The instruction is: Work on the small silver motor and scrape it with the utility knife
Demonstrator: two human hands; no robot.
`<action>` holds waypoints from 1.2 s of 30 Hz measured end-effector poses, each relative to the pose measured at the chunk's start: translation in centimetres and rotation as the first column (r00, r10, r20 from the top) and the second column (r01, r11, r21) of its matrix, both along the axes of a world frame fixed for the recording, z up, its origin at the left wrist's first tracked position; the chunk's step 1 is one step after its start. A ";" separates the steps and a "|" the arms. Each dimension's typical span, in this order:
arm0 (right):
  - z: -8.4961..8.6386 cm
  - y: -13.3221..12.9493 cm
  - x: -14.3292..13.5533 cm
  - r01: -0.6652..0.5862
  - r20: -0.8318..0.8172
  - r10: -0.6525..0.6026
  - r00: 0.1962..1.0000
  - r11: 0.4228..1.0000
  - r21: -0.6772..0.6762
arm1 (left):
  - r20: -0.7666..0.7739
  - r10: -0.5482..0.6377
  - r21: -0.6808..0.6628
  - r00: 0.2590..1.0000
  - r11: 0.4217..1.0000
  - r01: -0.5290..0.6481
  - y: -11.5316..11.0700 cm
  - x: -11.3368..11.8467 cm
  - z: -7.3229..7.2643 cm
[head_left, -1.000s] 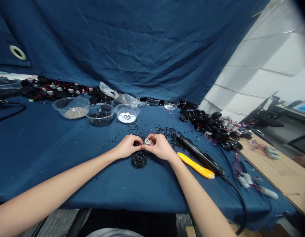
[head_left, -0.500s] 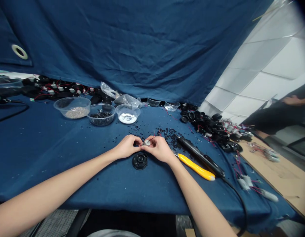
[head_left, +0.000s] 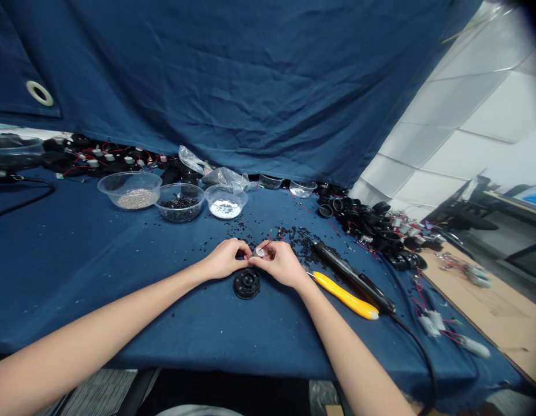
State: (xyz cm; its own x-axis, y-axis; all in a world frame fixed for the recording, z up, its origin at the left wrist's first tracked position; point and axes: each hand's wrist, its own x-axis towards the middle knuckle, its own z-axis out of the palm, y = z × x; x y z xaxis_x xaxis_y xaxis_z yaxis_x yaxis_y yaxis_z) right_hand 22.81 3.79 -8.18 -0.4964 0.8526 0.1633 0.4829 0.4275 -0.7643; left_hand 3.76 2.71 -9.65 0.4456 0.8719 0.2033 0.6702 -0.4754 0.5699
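- Head view: the left hand [head_left: 223, 261] and the right hand [head_left: 280, 263] meet over the blue cloth [head_left: 99, 260], fingertips pinched together on a small silver motor [head_left: 259, 252] held between them, just above the table.
- Head view: both hands are curled nearly closed; the right thumb and forefinger clamp the motor's round body, while the left fingertips press on its near end. Whether the left hand holds a further small piece cannot be told.
- Head view: thin red wires [head_left: 270, 237] trail from the motor towards the far side. They look fine and easily torn, so the sound place to grip is the metal can, not the leads.
- Head view: the motor seems light, stiff and smooth-sided; a firm two-finger pinch around its girth should hold it, though it could slip or roll if loosened.
- Head view: a black round housing [head_left: 246, 283] lies flat on the cloth just below the hands, apart from them. It looks like rigid plastic, light, best taken by its rim.
- Head view: a yellow-handled tool [head_left: 343, 294] and a black corded driver [head_left: 352, 277] lie to the right, untouched.
- Head view: three clear bowls [head_left: 180, 201] stand farther back, with small black bits [head_left: 296, 234] scattered beyond the hands.
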 end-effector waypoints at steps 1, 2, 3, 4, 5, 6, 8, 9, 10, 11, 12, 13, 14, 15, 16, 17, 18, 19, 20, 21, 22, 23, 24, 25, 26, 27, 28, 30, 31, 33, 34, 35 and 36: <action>0.0 0.0 0.0 0.002 -0.001 -0.002 1.000 1.000 0.003 | -0.004 0.000 -0.002 1.000 1.000 0.000 0.0 0.0 0.0; 0.0 -0.1 0.0 0.003 -0.001 -0.003 1.000 1.000 0.007 | -0.007 -0.001 -0.004 1.000 1.000 0.001 0.0 0.0 0.0; 0.0 -0.1 0.0 0.005 0.001 -0.005 1.000 1.000 0.012 | -0.010 -0.003 -0.006 1.000 1.000 0.003 0.0 0.0 0.0; -0.1 -0.1 -0.1 0.005 0.003 -0.005 1.000 1.000 0.018 | -0.012 -0.004 -0.008 1.000 1.000 0.004 0.0 0.0 0.0; -0.1 -0.1 -0.1 0.006 0.006 -0.006 1.000 1.000 0.023 | -0.013 -0.004 -0.009 1.000 1.000 0.004 0.0 0.0 0.0; -0.1 -0.1 -0.1 0.007 0.007 -0.007 1.000 1.000 0.029 | -0.015 -0.002 -0.010 1.000 1.000 0.002 0.0 0.0 0.0; -0.3 -0.1 -0.1 0.010 0.008 -0.010 1.000 0.999 0.041 | -0.017 0.005 -0.012 1.000 1.000 -0.005 0.1 0.0 0.0; -0.3 -0.1 -0.1 0.011 0.007 -0.011 1.000 0.999 0.046 | -0.019 0.009 -0.013 1.000 1.000 -0.009 0.1 0.0 -0.1; -0.4 -0.1 -0.2 0.011 0.007 -0.011 1.000 0.999 0.049 | -0.020 0.013 -0.014 1.000 1.000 -0.014 0.1 0.0 -0.1; -0.5 -0.1 -0.2 0.010 0.006 -0.010 1.000 0.999 0.053 | -0.021 0.016 -0.014 1.000 1.000 -0.017 0.2 0.0 -0.1; -0.5 -0.1 -0.2 0.008 0.006 -0.009 1.000 0.998 0.056 | -0.023 0.019 -0.015 1.000 1.000 -0.019 0.2 0.0 -0.1; -0.6 0.0 -0.2 0.007 0.007 -0.007 1.000 0.998 0.060 | -0.024 0.020 -0.015 1.000 1.000 -0.020 0.2 0.0 -0.1; -0.6 0.0 -0.2 0.006 0.009 -0.006 1.000 0.998 0.064 | -0.026 0.020 -0.016 0.999 1.000 -0.020 0.2 0.0 -0.1; -0.7 0.0 -0.2 0.004 0.010 -0.005 1.000 0.998 0.068 | -0.027 0.020 -0.017 0.999 1.000 -0.020 0.1 0.0 -0.1; -0.7 0.0 -0.2 0.002 0.013 -0.003 1.000 0.997 0.071 | -0.028 0.018 -0.018 0.999 1.000 -0.019 0.1 0.1 -0.1; -0.8 0.0 -0.2 -0.002 0.015 0.000 1.000 0.997 0.074 | -0.030 0.016 -0.019 0.999 1.000 -0.017 0.1 0.1 -0.1; -0.8 0.1 -0.2 -0.005 0.017 0.004 1.000 0.997 0.075 | -0.031 0.016 -0.020 0.999 1.000 -0.016 0.1 0.1 0.0; -0.8 0.1 -0.2 -0.009 0.018 0.007 1.000 0.997 0.077 | -0.033 0.015 -0.021 0.999 1.000 -0.015 0.1 0.1 0.0; -0.9 0.2 -0.2 -0.011 0.020 0.010 1.000 0.997 0.078 | -0.035 0.014 -0.021 0.999 1.000 -0.015 0.1 0.1 0.0; -0.9 0.2 -0.2 -0.013 0.021 0.012 1.000 0.997 0.079 | -0.036 0.014 -0.022 0.999 1.000 -0.015 0.1 0.1 0.1; -0.9 0.2 -0.2 -0.015 0.022 0.013 1.000 0.997 0.079 | -0.038 0.013 -0.023 0.999 1.000 -0.014 0.1 0.1 0.1; -1.0 0.3 -0.2 -0.017 0.023 0.015 1.000 0.997 0.080 | -0.039 0.012 -0.024 0.999 1.000 -0.013 0.1 0.1 0.1; -1.0 0.3 -0.2 -0.019 0.024 0.017 1.000 0.997 0.080 | -0.040 0.010 -0.026 0.999 1.000 -0.011 0.1 0.1 0.1; -1.0 0.3 -0.1 -0.021 0.024 0.019 1.000 0.997 0.080 | -0.040 0.008 -0.027 0.999 1.000 -0.009 0.1 0.1 0.1; -1.0 0.3 -0.1 -0.024 0.025 0.022 0.999 0.997 0.080 | -0.041 0.007 -0.028 0.999 1.000 -0.008 0.2 0.1 0.1; -1.0 0.3 -0.1 -0.025 0.025 0.023 0.999 0.996 0.081 | -0.040 0.006 -0.028 0.999 1.000 -0.007 0.2 0.0 0.0; -1.0 0.3 -0.1 -0.027 0.026 0.025 0.999 0.996 0.083 | -0.040 0.006 -0.028 0.999 1.000 -0.007 0.2 0.0 0.0; -0.9 0.3 -0.1 -0.028 0.029 0.025 0.999 0.996 0.086 | -0.039 0.004 -0.028 0.999 1.000 -0.005 0.2 0.0 -0.1; -0.9 0.3 -0.1 -0.028 0.030 0.025 0.999 0.996 0.088 | -0.038 0.003 -0.028 0.999 1.000 -0.004 0.3 0.0 -0.1; -0.8 0.2 -0.1 -0.027 0.033 0.024 0.999 0.995 0.091 | -0.036 0.001 -0.027 0.999 1.000 -0.002 0.3 0.0 -0.1; -0.8 0.2 -0.1 -0.026 0.034 0.023 0.999 0.995 0.092 | -0.035 0.000 -0.026 0.999 1.000 -0.001 0.4 0.0 -0.1; -0.8 0.2 -0.1 -0.027 0.035 0.023 0.999 0.995 0.093 | -0.034 -0.001 -0.026 0.999 1.000 0.000 0.4 0.1 -0.1; -0.8 0.2 -0.1 -0.028 0.036 0.024 0.999 0.995 0.094 | -0.034 -0.003 -0.027 0.999 1.000 0.002 0.4 0.1 -0.1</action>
State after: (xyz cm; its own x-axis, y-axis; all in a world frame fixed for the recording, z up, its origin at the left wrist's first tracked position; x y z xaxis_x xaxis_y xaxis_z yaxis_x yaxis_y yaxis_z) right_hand 22.73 4.03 -8.99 -0.5250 0.8210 0.2243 0.4965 0.5095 -0.7028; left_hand 3.85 3.11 -9.75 0.4541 0.8755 0.1650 0.6879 -0.4623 0.5595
